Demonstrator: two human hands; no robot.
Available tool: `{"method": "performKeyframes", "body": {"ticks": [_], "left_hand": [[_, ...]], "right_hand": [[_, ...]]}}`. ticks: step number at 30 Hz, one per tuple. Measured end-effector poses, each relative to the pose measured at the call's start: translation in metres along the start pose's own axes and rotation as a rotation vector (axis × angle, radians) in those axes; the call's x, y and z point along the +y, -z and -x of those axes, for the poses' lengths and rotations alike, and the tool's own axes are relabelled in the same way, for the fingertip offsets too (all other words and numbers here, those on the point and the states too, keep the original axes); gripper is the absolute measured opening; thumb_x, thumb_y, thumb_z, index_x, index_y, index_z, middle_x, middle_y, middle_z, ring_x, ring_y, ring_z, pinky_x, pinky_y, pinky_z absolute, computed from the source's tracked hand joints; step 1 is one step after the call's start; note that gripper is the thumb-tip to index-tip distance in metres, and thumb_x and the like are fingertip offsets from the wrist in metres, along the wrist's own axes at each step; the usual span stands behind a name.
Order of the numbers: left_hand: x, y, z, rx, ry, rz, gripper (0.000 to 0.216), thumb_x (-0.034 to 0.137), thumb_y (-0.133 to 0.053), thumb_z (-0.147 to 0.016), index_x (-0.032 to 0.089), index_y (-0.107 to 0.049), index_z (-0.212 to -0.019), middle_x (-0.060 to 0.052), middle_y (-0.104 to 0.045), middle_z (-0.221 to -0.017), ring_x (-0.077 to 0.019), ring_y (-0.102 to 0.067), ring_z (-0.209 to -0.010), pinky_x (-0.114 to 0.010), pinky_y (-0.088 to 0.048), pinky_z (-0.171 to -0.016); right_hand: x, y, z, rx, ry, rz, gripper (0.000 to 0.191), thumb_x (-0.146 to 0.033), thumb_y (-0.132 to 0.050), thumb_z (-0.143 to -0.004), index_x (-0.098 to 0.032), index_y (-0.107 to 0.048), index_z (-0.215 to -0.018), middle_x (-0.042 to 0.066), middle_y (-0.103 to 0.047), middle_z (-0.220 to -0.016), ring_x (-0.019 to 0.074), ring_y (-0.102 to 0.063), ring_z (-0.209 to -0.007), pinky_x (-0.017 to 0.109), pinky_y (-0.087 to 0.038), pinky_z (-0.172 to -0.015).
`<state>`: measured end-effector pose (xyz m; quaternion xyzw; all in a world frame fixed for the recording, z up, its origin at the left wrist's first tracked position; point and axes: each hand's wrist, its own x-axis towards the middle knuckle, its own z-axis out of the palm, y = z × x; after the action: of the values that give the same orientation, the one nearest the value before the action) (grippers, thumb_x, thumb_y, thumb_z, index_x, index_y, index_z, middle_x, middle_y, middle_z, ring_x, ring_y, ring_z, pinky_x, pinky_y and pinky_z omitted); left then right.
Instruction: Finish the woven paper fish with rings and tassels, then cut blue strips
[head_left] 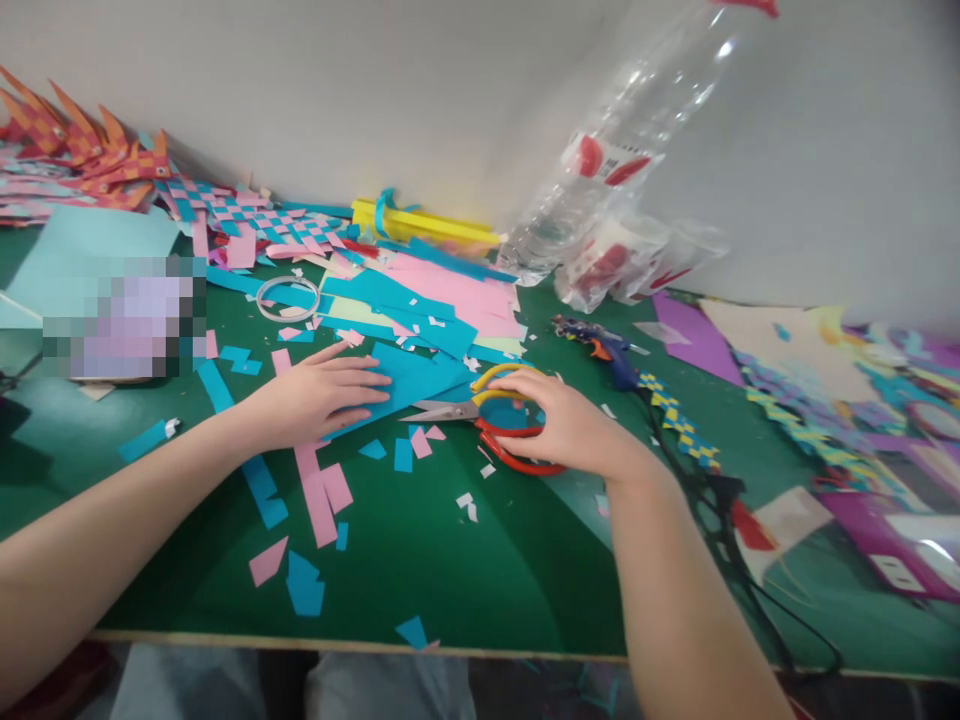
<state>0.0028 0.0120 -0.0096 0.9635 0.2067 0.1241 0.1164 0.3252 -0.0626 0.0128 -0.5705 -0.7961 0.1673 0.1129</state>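
My left hand (pixel 322 393) lies flat with fingers stretched out, resting on a blue sheet of paper (pixel 420 378) on the green table. Under its wrist runs a pink paper strip (pixel 311 490), and a blue strip (pixel 259 480) lies just beside it. My right hand (pixel 559 415) grips scissors (pixel 448 411) with one yellow and one red handle. The blades point left toward my left hand and look slightly apart, near the lower edge of the blue sheet. Blue, pink and white paper scraps (pixel 403 455) are scattered around the scissors.
Behind my hands lie pink sheets (pixel 450 290), a tape ring (pixel 289 299) and a yellow paper roll (pixel 427 225). A plastic bottle (pixel 615 140) leans by the wall. A blue glue gun (pixel 611 358) with its cord lies to the right. Woven paper pieces (pixel 255 215) are piled back left.
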Motion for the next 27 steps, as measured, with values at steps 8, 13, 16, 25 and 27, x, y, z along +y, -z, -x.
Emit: {"method": "performKeyframes", "body": {"ticks": [8, 13, 16, 25, 27], "left_hand": [[-0.013, -0.002, 0.000, -0.061, -0.049, -0.024, 0.034, 0.027, -0.043, -0.097, 0.030, -0.058, -0.128, 0.003, -0.053, -0.139, -0.0178, -0.035, -0.139, -0.044, -0.013, -0.120], [-0.011, -0.001, -0.002, -0.074, -0.059, -0.049, 0.036, 0.021, -0.041, -0.097, 0.031, -0.059, -0.126, 0.004, -0.054, -0.138, -0.0170, -0.037, -0.138, -0.045, -0.015, -0.119], [-0.012, -0.003, -0.001, -0.080, -0.059, -0.041, 0.035, 0.026, -0.041, -0.097, 0.031, -0.058, -0.128, 0.003, -0.055, -0.137, -0.0179, -0.037, -0.138, -0.043, -0.017, -0.119], [-0.014, -0.003, -0.002, -0.215, -0.035, -0.049, 0.050, 0.009, -0.030, -0.097, 0.025, -0.038, -0.144, 0.002, -0.041, -0.149, -0.0157, -0.022, -0.144, -0.038, -0.012, -0.119], [-0.014, -0.004, -0.003, -0.232, -0.042, -0.077, 0.051, 0.008, -0.030, -0.097, 0.025, -0.037, -0.145, 0.002, -0.039, -0.150, -0.0155, -0.019, -0.145, -0.037, -0.009, -0.120]], "right_hand": [[0.000, -0.010, -0.005, -0.014, 0.035, 0.003, 0.049, -0.032, -0.066, -0.068, -0.025, -0.056, -0.115, 0.008, -0.059, -0.127, 0.0307, -0.052, -0.121, 0.051, -0.038, -0.104], [0.002, -0.012, -0.006, -0.003, 0.069, -0.010, 0.049, -0.034, -0.067, -0.071, -0.026, -0.054, -0.117, 0.007, -0.057, -0.131, 0.0302, -0.049, -0.127, 0.051, -0.033, -0.108], [0.003, -0.013, -0.007, 0.010, 0.067, -0.012, 0.050, -0.038, -0.066, -0.074, -0.026, -0.053, -0.120, 0.007, -0.057, -0.131, 0.0296, -0.048, -0.128, 0.051, -0.032, -0.109], [-0.001, -0.022, -0.010, 0.028, 0.124, -0.019, 0.050, -0.039, -0.065, -0.075, -0.025, -0.050, -0.121, 0.009, -0.055, -0.130, 0.0310, -0.044, -0.130, 0.054, -0.031, -0.109], [-0.001, -0.024, -0.012, 0.035, 0.136, -0.026, 0.050, -0.039, -0.065, -0.075, -0.026, -0.050, -0.121, 0.009, -0.056, -0.129, 0.0312, -0.044, -0.130, 0.055, -0.030, -0.110]]}}
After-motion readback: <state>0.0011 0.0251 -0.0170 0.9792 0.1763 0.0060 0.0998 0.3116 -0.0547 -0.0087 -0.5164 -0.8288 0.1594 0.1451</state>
